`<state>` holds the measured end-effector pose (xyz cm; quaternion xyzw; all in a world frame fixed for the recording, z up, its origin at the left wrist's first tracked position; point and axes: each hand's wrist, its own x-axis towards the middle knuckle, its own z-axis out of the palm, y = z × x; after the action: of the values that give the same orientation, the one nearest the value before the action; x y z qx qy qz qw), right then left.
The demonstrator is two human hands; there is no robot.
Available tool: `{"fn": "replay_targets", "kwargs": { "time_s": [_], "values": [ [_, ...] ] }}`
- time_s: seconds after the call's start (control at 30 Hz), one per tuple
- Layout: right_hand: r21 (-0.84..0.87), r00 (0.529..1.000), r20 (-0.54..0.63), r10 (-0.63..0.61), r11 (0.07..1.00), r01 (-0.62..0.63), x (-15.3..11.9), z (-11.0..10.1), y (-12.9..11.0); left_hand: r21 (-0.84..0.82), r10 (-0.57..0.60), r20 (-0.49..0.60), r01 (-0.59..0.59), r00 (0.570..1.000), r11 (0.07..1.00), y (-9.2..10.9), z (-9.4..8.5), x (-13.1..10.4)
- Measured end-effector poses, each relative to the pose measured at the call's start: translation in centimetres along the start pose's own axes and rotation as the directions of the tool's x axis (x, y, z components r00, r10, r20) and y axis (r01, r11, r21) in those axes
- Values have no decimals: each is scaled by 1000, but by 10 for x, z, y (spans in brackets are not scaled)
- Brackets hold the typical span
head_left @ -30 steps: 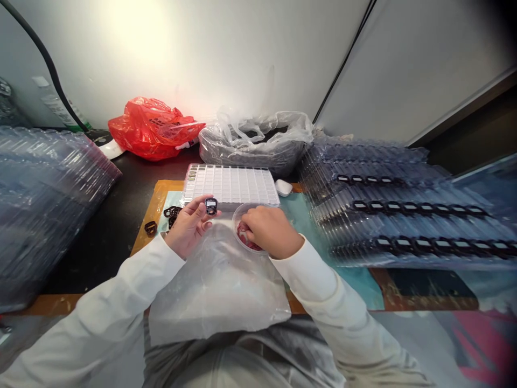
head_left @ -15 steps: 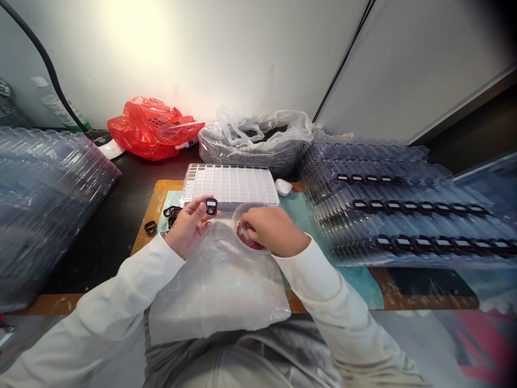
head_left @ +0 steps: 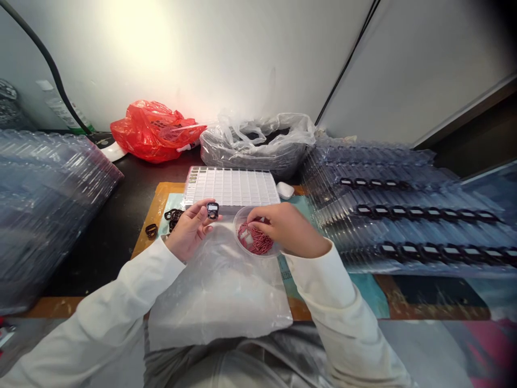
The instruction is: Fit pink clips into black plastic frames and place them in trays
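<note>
My left hand grips a small black device with a light window, between thumb and fingers. Over the round clear tub my right hand has its thumb and fingertips pinched together; whether anything sits between them is too small to tell. Many thin dark-red pieces and a few whitish bits lie in the tub. Behind the hands is a white tray of small compartments, with small parts in its left columns. Black ring-shaped parts lie just left of my left hand.
Stacked clear plastic trays stand at the left and right, the right ones holding rows of black devices. At the back are a red bag and a clear bag of dark items. A plastic sheet covers the near edge.
My right hand has risen a little and moved right, uncovering more of the red pieces in the tub. My left hand still holds the black device. The view has shifted slightly.
</note>
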<state>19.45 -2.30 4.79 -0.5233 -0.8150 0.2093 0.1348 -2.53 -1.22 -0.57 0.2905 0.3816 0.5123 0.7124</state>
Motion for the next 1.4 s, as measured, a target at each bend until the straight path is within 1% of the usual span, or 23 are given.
{"fn": "replay_targets", "kwargs": {
  "time_s": [0.03, 0.1, 0.17, 0.2, 0.27, 0.37, 0.47, 0.6, 0.73, 1.07, 1.13, 1.2, 1.3, 1.4],
  "values": [
    [103, 999, -31, -22, 994, 25, 0, 1, -3, -5, -2, 10, 2, 1000, 1000, -1, -1, 0],
    [313, 993, -119, -28, 948, 65, 0, 4, -11, -10, -10, 43, 11, 999, 1000, -3, -2, -1],
    [470, 981, -194, 22, 880, 73, 1, 11, -20, -6, -14, 87, 14, 996, 1000, -5, -4, -2],
    [518, 975, -215, 52, 853, 69, 1, 14, -25, -1, -13, 112, 13, 994, 1000, -6, -4, -3],
    [552, 963, -254, 89, 831, 69, 3, 20, -32, 10, -14, 166, 12, 986, 1000, -6, -5, -5],
    [527, 938, -330, 108, 845, 88, 5, 25, -36, 31, -55, 242, 49, 969, 998, -6, -5, -8],
    [504, 929, -355, 106, 859, 94, 5, 26, -37, 32, -95, 277, 89, 956, 995, -6, -3, -10],
    [474, 921, -382, 73, 871, 127, 3, 28, -36, 9, -83, 271, 83, 959, 996, -6, -2, -10],
    [448, 893, -448, 36, 873, 190, 4, 30, -33, 24, -84, 272, 80, 959, 996, -6, -5, -9],
    [377, 879, -477, -22, 898, 227, 4, 34, -32, 35, -77, 267, 70, 961, 997, -7, -4, -9],
    [327, 868, -495, -45, 915, 235, 4, 34, -31, 41, -73, 264, 64, 962, 997, -7, -4, -9],
    [241, 848, -523, -92, 938, 250, 3, 33, -30, 50, -71, 267, 60, 961, 997, -7, -4, -9],
    [75, 806, -558, -196, 956, 284, 2, 33, -29, 57, -72, 267, 59, 961, 997, -7, -5, -9],
    [-68, 765, -570, -300, 945, 320, 2, 32, -27, 50, -71, 260, 59, 963, 997, -7, -4, -9]
  ]
}}
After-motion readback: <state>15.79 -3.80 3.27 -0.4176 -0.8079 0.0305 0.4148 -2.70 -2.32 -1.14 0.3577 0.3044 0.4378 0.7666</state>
